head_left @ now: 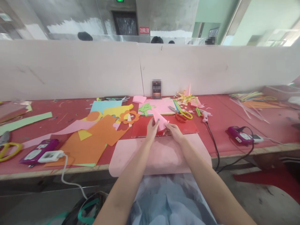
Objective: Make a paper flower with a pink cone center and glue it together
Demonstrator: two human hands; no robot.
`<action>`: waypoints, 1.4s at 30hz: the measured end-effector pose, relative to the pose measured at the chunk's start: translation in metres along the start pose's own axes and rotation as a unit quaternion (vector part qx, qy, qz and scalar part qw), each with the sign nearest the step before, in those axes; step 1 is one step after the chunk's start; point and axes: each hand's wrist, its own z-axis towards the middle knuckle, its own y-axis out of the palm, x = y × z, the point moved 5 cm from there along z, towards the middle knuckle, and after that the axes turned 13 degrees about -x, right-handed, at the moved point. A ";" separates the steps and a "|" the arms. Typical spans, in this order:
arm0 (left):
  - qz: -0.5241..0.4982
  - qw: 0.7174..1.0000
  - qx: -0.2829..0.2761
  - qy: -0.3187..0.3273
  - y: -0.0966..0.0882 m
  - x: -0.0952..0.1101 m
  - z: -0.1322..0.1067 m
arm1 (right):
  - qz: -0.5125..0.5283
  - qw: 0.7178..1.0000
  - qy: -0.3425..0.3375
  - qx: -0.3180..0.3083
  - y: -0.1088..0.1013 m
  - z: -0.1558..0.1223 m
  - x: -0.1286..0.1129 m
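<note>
"While a pink mat [160, 156] lies at 6 o'clock, nearest the lens, what is being held just beyond it?"

"A cone-shaped piece of pink paper [160, 124], raised above a red sheet [140, 127] on a red-topped bench [220, 125], its point toward 11 o'clock. The left hand [152, 128] pinches its left side, thumb on top; the right hand [174, 131] has bent fingers closed on the lower right edge, at 4 o'clock. How firmly cannot be told."

"How does such a piece handle?"

"Likely light, thin, easily creased and hardly slippery. A gentle hold along the sides, toward the wide end, looks safest; the slender tip probably crumples first."

"Any lettering farther out?"

"None legible on the bench. One purple unit [39, 151] at 9 o'clock and another purple unit [236, 134] near 3 bear markings too blurred to read. Beyond the pale partition [93, 68], near 12 o'clock, a red sign [144, 30] carries white Chinese characters that appear to read 卫生间请上三楼, sending restroom users to the third floor."
</note>
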 end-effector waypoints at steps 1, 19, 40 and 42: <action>0.006 1.000 -0.001 0.003 0.000 0.000 0.000 | 0.002 1.000 0.001 0.001 0.000 0.000 0.000; 0.297 0.924 0.045 0.236 0.004 0.029 -0.019 | 0.088 0.994 -0.040 0.052 -0.006 0.003 -0.003; 0.454 0.842 0.014 0.289 0.021 0.025 -0.022 | 0.048 0.997 -0.032 0.055 -0.007 0.003 -0.002; 0.451 0.845 0.017 0.288 0.020 0.025 -0.021 | 0.054 0.997 -0.032 0.053 -0.007 0.003 -0.002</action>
